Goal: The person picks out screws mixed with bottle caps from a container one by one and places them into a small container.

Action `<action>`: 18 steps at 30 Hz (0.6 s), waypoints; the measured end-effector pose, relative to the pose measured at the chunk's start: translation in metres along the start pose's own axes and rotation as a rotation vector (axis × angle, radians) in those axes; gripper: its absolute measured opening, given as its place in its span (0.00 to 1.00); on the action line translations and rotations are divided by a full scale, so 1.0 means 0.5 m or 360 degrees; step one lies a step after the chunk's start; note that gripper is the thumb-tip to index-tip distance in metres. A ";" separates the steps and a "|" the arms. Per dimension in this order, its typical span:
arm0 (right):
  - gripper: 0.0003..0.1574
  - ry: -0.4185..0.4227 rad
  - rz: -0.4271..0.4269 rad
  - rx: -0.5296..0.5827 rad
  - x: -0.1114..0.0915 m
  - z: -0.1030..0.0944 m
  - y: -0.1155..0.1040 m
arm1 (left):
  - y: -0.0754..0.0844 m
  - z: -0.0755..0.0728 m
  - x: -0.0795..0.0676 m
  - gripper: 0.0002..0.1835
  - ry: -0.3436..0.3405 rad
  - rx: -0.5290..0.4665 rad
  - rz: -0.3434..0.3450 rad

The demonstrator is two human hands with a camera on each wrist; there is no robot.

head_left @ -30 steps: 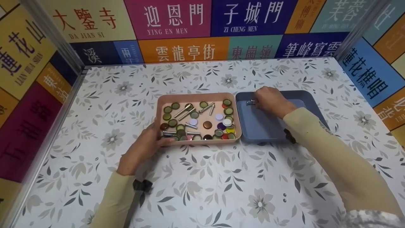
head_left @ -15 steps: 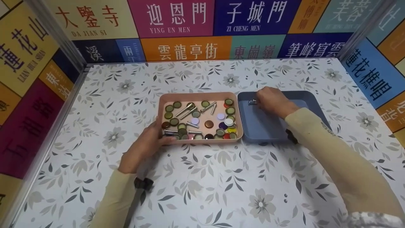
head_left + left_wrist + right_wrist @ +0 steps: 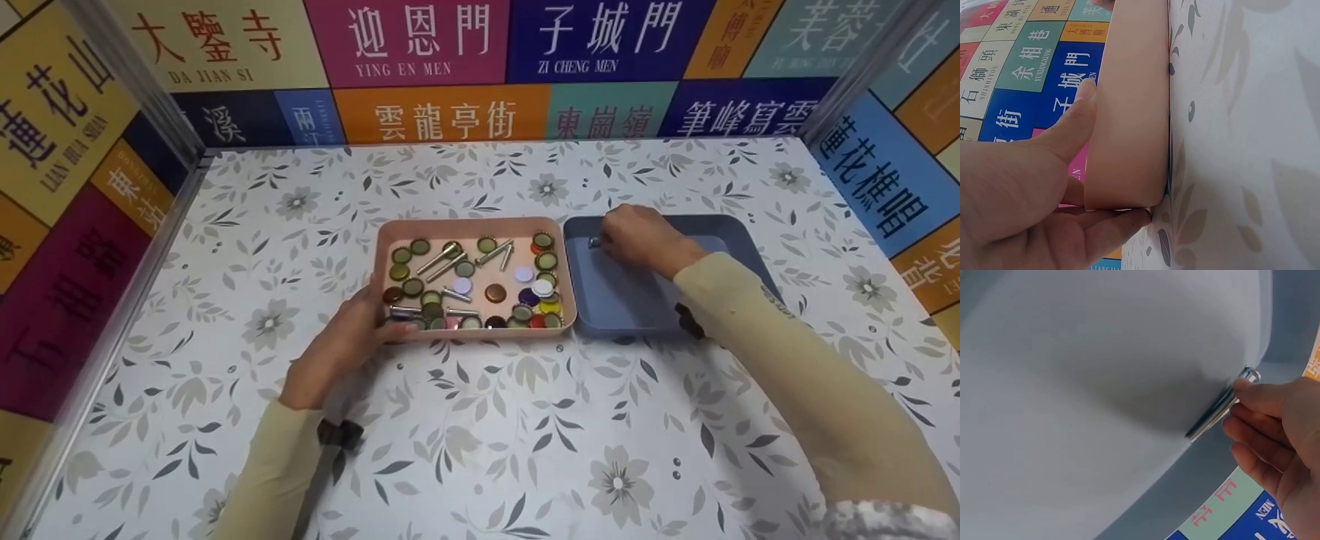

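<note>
My left hand (image 3: pixel 346 330) holds the pink tray (image 3: pixel 472 337) at its near left corner. In the left wrist view the thumb (image 3: pixel 1079 121) lies against the tray's near wall, with fingers at the end wall. Metal bolts (image 3: pixel 442 262) and several bottle caps (image 3: pixel 494 293) lie mixed in this tray. Over the far left part of the blue tray (image 3: pixel 622 300), my right hand (image 3: pixel 641 236) pinches a silver bolt (image 3: pixel 1216 413) between thumb and fingers. The bolt lies low along the tray's wall; its head shows past the thumb in the right wrist view.
Both trays stand side by side, nearly touching, on a table (image 3: pixel 480 450) with a leaf-and-flower covering. Panels with large printed characters (image 3: pixel 442 112) wall off the back and both sides.
The right hand has shifted very slightly, and less of the bolt shows beside its fingers in the head view. The left hand keeps its place on the pink tray.
</note>
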State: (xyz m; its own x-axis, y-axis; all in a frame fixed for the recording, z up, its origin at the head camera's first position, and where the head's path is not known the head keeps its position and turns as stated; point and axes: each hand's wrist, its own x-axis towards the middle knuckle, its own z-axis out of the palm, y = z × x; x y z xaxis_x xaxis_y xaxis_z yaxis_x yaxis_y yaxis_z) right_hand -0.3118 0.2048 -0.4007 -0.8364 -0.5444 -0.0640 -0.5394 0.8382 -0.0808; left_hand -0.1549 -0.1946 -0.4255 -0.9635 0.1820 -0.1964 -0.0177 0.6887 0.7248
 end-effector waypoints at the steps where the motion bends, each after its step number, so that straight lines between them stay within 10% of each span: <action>1: 0.06 -0.0001 -0.0011 0.0001 0.001 -0.002 -0.003 | 0.000 0.000 0.001 0.53 0.0002 -0.0001 0.0011; 18: 0.07 0.0067 -0.0168 -0.0064 0.037 -0.033 -0.076 | 0.001 0.000 -0.001 0.55 0.0001 0.0055 0.0002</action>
State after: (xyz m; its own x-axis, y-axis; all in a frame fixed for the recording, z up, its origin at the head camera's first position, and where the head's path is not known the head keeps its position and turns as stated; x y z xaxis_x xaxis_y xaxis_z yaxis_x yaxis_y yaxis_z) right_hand -0.3083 0.1636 -0.3824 -0.7776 -0.6286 -0.0152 -0.6275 0.7773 -0.0447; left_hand -0.1547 -0.1943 -0.4252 -0.9637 0.1823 -0.1951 -0.0073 0.7125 0.7016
